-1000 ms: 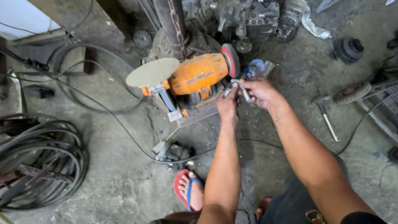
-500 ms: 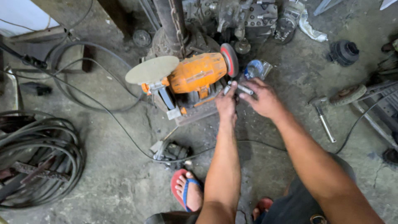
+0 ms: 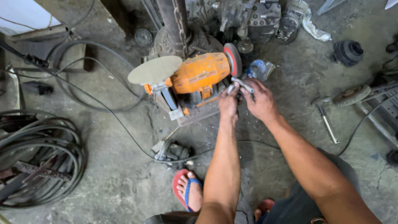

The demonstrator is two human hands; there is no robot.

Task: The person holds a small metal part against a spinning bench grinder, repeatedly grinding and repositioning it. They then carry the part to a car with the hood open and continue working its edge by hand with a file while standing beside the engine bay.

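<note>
Near edge: foot in a red sandal (image 3: 187,191) on the concrete floor (image 3: 124,182), a small dark part (image 3: 172,151) just beyond it. Both forearms reach far toward the grinder. Left hand (image 3: 228,103) grip pinched on the near-left end of a small metal rod (image 3: 242,85); right hand (image 3: 260,101) grip pinched on the same rod, fingers wrapped over its right part. Rod sits just right of the red wheel (image 3: 233,59), tilted; whether it touches the wheel I cannot tell. Orange grinder (image 3: 200,74) stands on the floor, a flat tan disc (image 3: 154,69) at its left end. Hammer (image 3: 325,118) lies right of the hands, well apart. Coiled cables (image 3: 37,161) at left. Clear plastic bag (image 3: 260,68) just beyond the right hand. Far: dark engine parts (image 3: 257,16), a black round part (image 3: 347,52) far right.
</note>
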